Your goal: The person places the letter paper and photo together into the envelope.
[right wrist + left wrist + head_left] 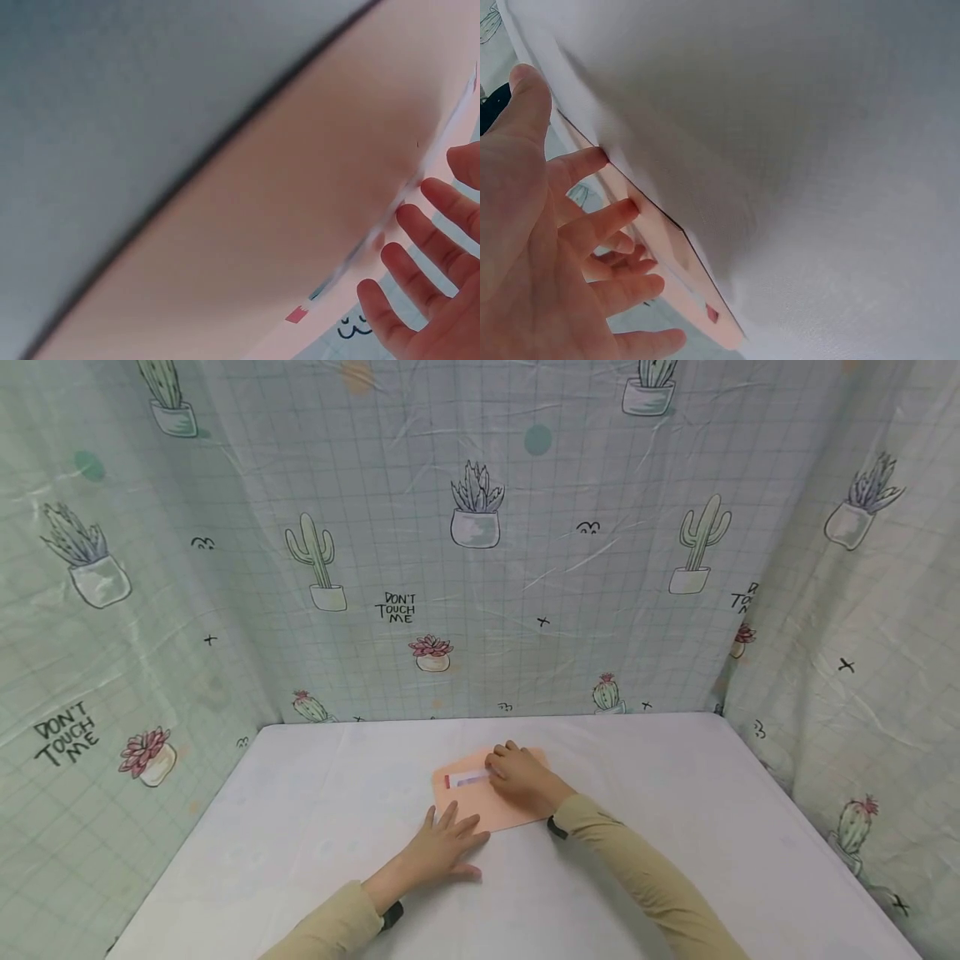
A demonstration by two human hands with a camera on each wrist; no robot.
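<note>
Setting: white-covered table (pixel 675 793) enclosed on three sides by a pale green cactus-print curtain (pixel 525 568) lettered "DON'T TOUCH ME".

Near, lower centre of frame: left hand (pixel 442 847), fingers straight and spread, flat on the table, fingertips pressing the near edge of a peach envelope (pixel 480 802).

Beyond, centre of frame: right hand (pixel 521 777) lying on the envelope, fingers bent at the white strip with red end (pixel 467 779) along its upper part; whether it pinches the strip cannot be told.

Step judged: sealing or flap work. Next move likely needs the left hand steadying the envelope.

Obstructions: none seen nearby.
</note>
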